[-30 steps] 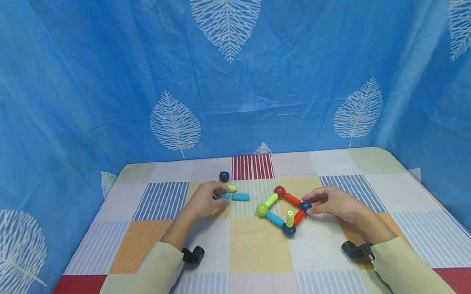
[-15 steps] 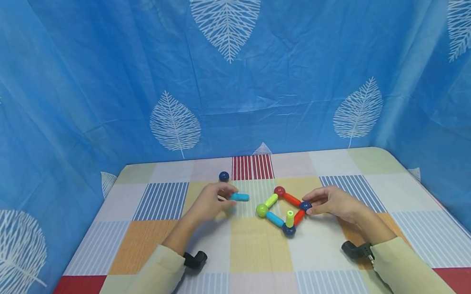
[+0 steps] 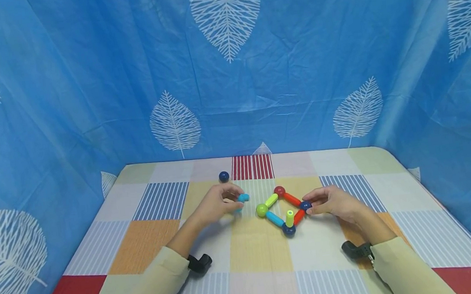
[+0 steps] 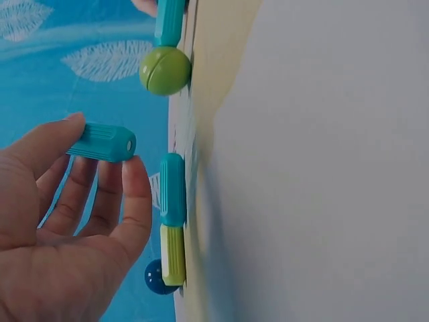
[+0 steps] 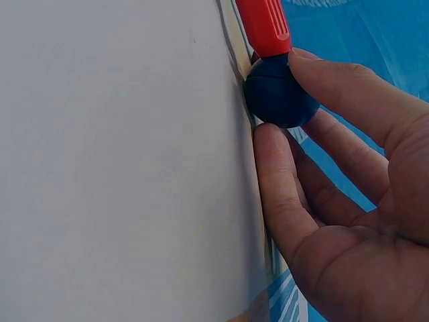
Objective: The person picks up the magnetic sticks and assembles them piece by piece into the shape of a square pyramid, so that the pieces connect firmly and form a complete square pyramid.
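My left hand (image 3: 217,204) pinches a light-blue ribbed rod (image 4: 107,142) between thumb and fingers, raised off the tabletop. Beyond it, in the left wrist view, a second light-blue rod (image 4: 173,190) lies in line with a yellow-green rod (image 4: 173,255). To the right is a diamond-shaped outline of rods joined by a red ball (image 3: 280,191), a green ball (image 3: 261,210) and dark blue balls. An upright yellow-green rod (image 3: 290,219) stands on its near dark blue ball (image 3: 289,230). With thumb and fingers, my right hand (image 3: 334,202) holds the outline's right dark blue ball (image 5: 278,90), which joins a red rod (image 5: 267,27).
A loose dark blue ball (image 3: 224,176) sits behind my left hand. The patchwork cloth (image 3: 259,245) covers the table, and a blue leaf-print curtain (image 3: 295,64) encloses its back and sides. Each wrist wears a black camera mount (image 3: 200,263).
My left hand has moved a little to the right with the light-blue rod, towards the joined outline. My right hand and the outline have stayed in place.
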Available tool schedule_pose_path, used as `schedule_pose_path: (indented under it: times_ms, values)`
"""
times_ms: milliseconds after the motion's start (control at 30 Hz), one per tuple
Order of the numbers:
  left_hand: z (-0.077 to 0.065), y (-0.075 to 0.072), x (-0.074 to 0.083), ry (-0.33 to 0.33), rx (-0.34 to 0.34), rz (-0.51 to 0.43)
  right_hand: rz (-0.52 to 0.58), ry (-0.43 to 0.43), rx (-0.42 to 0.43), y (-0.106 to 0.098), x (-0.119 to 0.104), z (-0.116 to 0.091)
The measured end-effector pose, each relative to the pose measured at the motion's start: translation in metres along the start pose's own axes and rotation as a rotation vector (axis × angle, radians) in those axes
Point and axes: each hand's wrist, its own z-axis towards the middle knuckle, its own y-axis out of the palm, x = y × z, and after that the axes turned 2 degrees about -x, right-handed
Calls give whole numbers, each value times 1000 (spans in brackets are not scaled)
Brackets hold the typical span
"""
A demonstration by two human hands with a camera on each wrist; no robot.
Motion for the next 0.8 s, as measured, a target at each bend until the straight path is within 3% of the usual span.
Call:
schedule_pose_path:
  times_ms: [333, 800]
  values:
    - [5, 14, 2, 53, -3, -43, 15, -26, -11, 0, 2, 0]
    - [17, 33, 14, 37, -17, -91, 61, -17, -6, -1, 4, 0]
